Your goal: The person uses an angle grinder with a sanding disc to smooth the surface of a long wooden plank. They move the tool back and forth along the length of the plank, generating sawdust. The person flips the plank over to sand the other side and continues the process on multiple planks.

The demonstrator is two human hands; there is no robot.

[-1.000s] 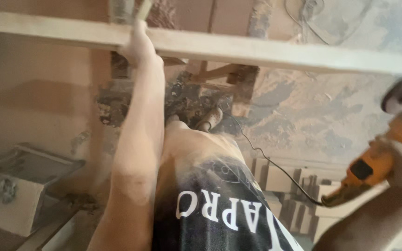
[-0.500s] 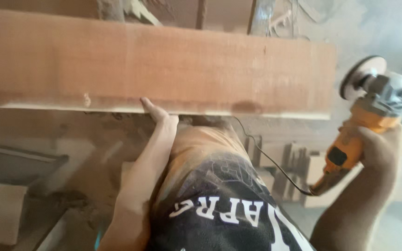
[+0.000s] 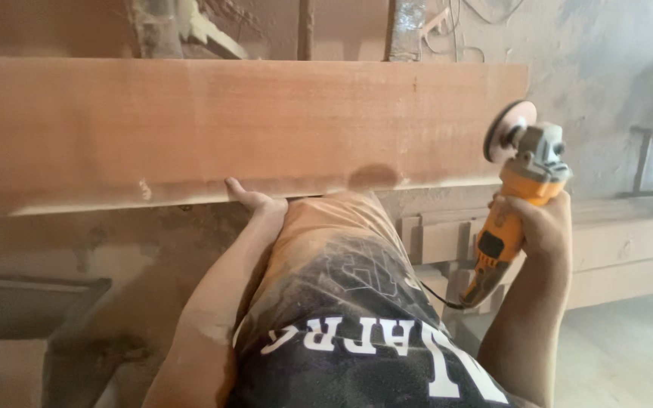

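Big wooden board across the whole top of the view — reddish brown, long and flat, from the far left edge to a square end on the right. Pale dusty strip along its near edge. Dark round smudge close to that edge, a little right of the middle.

Below the board, a dark shirt with white letters, dusty orange at the top (sawdust all over it). Bare arms on both sides of the shirt.

On the left, a dusty grey bench, blurry and hard to make out. On the right, pale wooden beams lying flat, past the raised arm. Behind everything, a grey dusty wall with thin wires high up.

Left hand up at the near edge of the board, fingers tucked under it, touching the wood from below. Curled there, but how tight — cannot tell, since the fingertips are hidden by the board.

Right hand wrapped firmly round the handle of a yellow and grey grinder. Grinder upright, just right of the board's end, with its round sanding disc at the top, close to the board's right edge. Touching the wood or not — cannot tell. Thin black cord hanging from the bottom of the handle, curving left toward the shirt.
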